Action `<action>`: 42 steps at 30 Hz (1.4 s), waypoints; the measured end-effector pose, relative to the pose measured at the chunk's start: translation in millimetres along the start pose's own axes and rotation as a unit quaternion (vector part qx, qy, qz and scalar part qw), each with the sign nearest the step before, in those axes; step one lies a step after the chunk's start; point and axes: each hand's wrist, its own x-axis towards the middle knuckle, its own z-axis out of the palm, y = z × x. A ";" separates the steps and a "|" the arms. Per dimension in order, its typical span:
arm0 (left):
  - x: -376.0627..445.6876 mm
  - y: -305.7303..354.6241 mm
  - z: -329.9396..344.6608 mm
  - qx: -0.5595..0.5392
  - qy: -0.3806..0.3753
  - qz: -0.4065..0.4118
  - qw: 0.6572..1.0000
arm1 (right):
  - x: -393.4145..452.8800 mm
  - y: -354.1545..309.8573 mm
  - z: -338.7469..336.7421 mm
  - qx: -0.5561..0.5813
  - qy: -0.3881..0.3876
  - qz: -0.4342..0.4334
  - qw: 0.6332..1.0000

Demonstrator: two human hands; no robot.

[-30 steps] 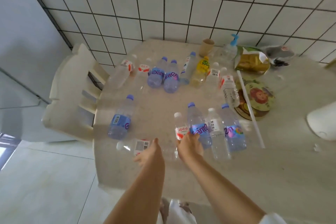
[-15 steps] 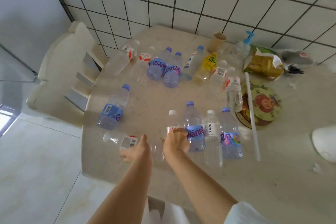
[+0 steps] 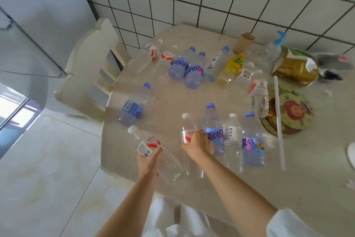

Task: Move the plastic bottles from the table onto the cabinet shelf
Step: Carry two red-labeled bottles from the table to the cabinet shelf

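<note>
Several empty plastic bottles lie on a beige table [image 3: 172, 102]. My left hand [image 3: 148, 161] grips a clear bottle with a red and white label [image 3: 148, 145] at the table's near left edge, its white cap pointing away to the left. My right hand [image 3: 197, 145] grips a second red-labelled clear bottle [image 3: 187, 133], which lies next to a blue-labelled bottle [image 3: 214, 131]. Right of these lie a white-capped bottle [image 3: 232, 136] and another blue bottle [image 3: 252, 144]. One blue bottle [image 3: 134, 106] lies alone at the left. More bottles lie in a far row, among them a yellow one [image 3: 231, 68].
A cream plastic chair [image 3: 86, 71] stands against the table's left side. At the far right sit a paper cup [image 3: 244, 41], a pump bottle [image 3: 272, 50], a snack bag [image 3: 294, 67], a cartoon plate [image 3: 294, 110] and a long white stick [image 3: 279, 121]. Tiled wall behind.
My left hand has closed round the red-labelled bottle at the table's edge. My right hand has shifted onto the other red-labelled bottle. The view has turned to the left.
</note>
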 end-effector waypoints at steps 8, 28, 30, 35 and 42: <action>-33.0 24.4 -28.8 -0.006 -0.195 -0.011 0.981 | -39.1 38.8 -2.6 0.173 -0.020 -0.038 0.984; -108.8 38.0 41.2 0.245 -0.537 -0.037 0.806 | -165.0 137.8 -40.2 0.610 0.134 0.023 0.781; -114.0 32.0 46.0 0.282 -0.553 -0.045 0.783 | -180.2 139.9 -34.9 0.624 0.150 0.063 0.764; -117.4 12.0 47.9 0.390 -0.588 -0.038 0.708 | -219.6 140.0 -9.7 0.656 0.203 0.144 0.712; -147.1 -25.8 28.1 0.476 -0.679 -0.025 0.558 | -301.7 135.5 32.9 0.704 0.279 0.246 0.606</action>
